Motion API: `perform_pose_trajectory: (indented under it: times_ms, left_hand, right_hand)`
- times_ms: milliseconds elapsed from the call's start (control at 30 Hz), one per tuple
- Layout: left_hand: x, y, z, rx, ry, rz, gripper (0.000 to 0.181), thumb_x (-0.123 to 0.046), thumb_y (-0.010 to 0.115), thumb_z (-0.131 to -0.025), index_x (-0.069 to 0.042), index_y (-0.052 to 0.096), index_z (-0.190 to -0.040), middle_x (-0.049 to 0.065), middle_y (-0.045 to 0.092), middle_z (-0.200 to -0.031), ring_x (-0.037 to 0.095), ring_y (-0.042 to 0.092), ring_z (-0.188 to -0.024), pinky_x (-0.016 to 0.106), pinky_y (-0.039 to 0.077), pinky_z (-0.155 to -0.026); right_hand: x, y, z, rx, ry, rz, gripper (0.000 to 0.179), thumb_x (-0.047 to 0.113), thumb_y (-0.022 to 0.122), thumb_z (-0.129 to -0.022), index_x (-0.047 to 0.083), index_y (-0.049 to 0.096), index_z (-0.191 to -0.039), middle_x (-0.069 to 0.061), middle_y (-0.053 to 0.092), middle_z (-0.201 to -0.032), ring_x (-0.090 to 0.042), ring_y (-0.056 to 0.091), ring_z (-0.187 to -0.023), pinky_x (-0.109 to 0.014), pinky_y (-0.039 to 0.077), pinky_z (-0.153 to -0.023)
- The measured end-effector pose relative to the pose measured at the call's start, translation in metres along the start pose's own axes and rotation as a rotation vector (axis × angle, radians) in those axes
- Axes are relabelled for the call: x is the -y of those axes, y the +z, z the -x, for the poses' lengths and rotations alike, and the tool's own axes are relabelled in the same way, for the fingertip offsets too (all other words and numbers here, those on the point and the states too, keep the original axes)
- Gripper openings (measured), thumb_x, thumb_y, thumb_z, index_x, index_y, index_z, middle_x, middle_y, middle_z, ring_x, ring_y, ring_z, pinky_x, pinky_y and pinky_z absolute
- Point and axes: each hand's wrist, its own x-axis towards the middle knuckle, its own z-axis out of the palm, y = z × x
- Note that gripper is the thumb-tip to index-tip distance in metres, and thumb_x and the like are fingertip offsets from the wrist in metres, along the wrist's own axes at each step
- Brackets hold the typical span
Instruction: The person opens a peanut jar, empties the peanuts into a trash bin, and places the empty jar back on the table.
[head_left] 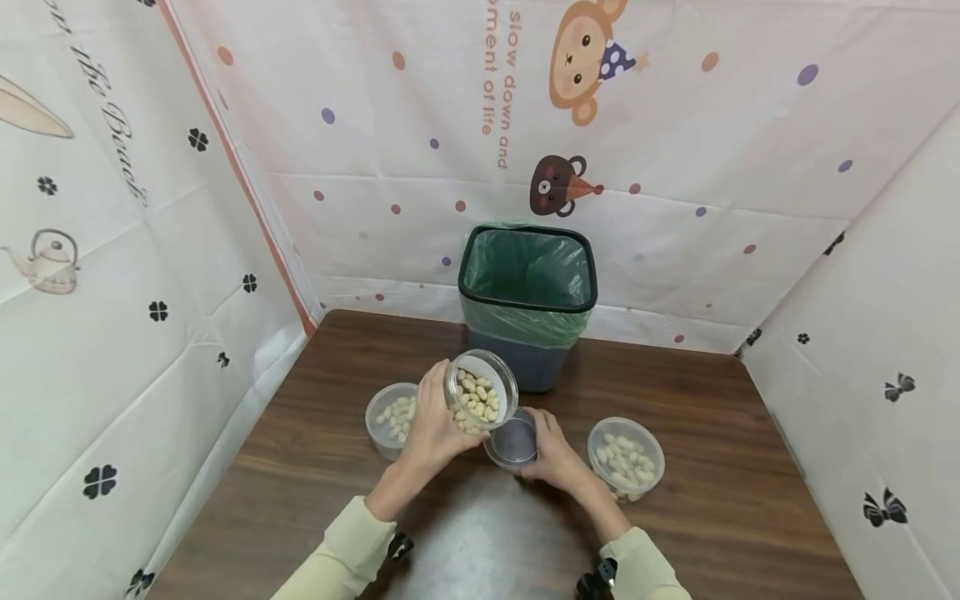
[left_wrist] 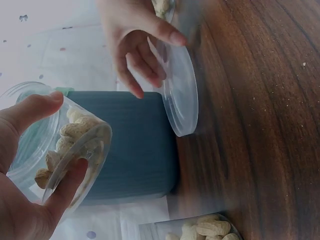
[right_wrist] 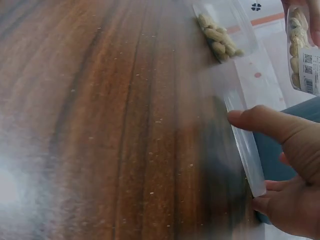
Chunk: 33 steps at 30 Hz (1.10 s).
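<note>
My left hand (head_left: 435,425) grips a clear plastic jar (left_wrist: 102,125) of unshelled peanuts (head_left: 480,396), its mouth tilted. In the right wrist view a printed label with a barcode (right_wrist: 308,70) shows on the jar. Just to the right and lower, my right hand (head_left: 553,454) holds a round translucent lid (head_left: 513,442) by its edge, thumb on one side and fingers on the other. In the left wrist view the lid stands on edge close over the table.
A bin (head_left: 517,354) with a green liner stands behind the hands at the table's back. A lidded tub of peanuts (head_left: 390,412) sits left of the hands, another tub (head_left: 626,462) right. Patterned cloth (head_left: 667,242) hangs around the brown wooden table (head_left: 720,467).
</note>
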Motion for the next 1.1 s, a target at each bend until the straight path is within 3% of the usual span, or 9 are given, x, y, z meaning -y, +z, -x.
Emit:
perform_pose_trajectory:
  times_ms: [367,533,733,833,967,1100]
  left_hand:
    - [0.002,-0.002,-0.004,0.022,-0.034,0.003,0.132,-0.024,0.103,-0.046,0.002,0.031,-0.153,0.023,0.04,-0.151,0.039,0.038,-0.138,0.054,0.04,-0.112]
    - [0.001,-0.003,-0.007,0.019,-0.028,0.006,0.131,-0.027,0.103,-0.047,0.0,0.031,-0.153,0.022,0.041,-0.151,0.039,0.039,-0.137,0.055,0.041,-0.11]
    - [0.001,-0.005,-0.008,0.02,-0.05,0.021,0.13,-0.025,0.103,-0.048,0.002,0.031,-0.152,0.022,0.04,-0.151,0.039,0.038,-0.138,0.056,0.041,-0.11]
    - [0.002,-0.006,-0.008,0.016,-0.049,0.024,0.131,-0.024,0.103,-0.048,0.002,0.03,-0.153,0.022,0.04,-0.151,0.039,0.038,-0.138,0.056,0.04,-0.111]
    - [0.003,-0.006,-0.009,0.0,-0.021,0.016,0.131,-0.025,0.103,-0.047,0.004,0.031,-0.152,0.023,0.041,-0.149,0.04,0.038,-0.138,0.056,0.04,-0.111]
    - [0.003,-0.006,-0.009,0.0,-0.021,0.013,0.132,-0.024,0.103,-0.046,0.004,0.03,-0.152,0.023,0.04,-0.149,0.04,0.038,-0.138,0.055,0.04,-0.111]
  right_hand:
    - [-0.001,0.001,0.004,0.054,0.051,0.03,0.11,0.013,0.098,-0.063,0.003,0.036,-0.153,-0.039,0.029,-0.149,-0.057,0.031,-0.137,-0.065,0.041,-0.104]
    - [0.009,-0.014,0.001,0.016,-0.01,0.065,0.098,0.012,0.091,-0.074,-0.002,0.034,-0.152,-0.041,0.028,-0.15,-0.061,0.029,-0.137,-0.069,0.037,-0.106]
    - [0.042,-0.065,-0.01,-0.195,-0.166,0.107,0.072,0.004,0.076,-0.085,-0.008,0.04,-0.147,-0.034,0.042,-0.145,-0.051,0.042,-0.134,-0.063,0.037,-0.11]
    - [0.061,-0.098,-0.014,-0.296,-0.196,0.104,0.061,0.004,0.072,-0.089,-0.005,0.047,-0.143,-0.029,0.05,-0.14,-0.043,0.05,-0.129,-0.058,0.042,-0.108]
    - [0.08,-0.137,-0.021,-0.378,-0.12,0.067,0.048,0.01,0.065,-0.095,-0.001,0.052,-0.14,-0.024,0.057,-0.135,-0.039,0.057,-0.12,-0.055,0.047,-0.1]
    - [0.085,-0.166,-0.03,-0.389,0.013,-0.039,0.047,0.02,0.057,-0.103,0.0,0.048,-0.145,-0.021,0.053,-0.144,-0.039,0.055,-0.128,-0.054,0.047,-0.105]
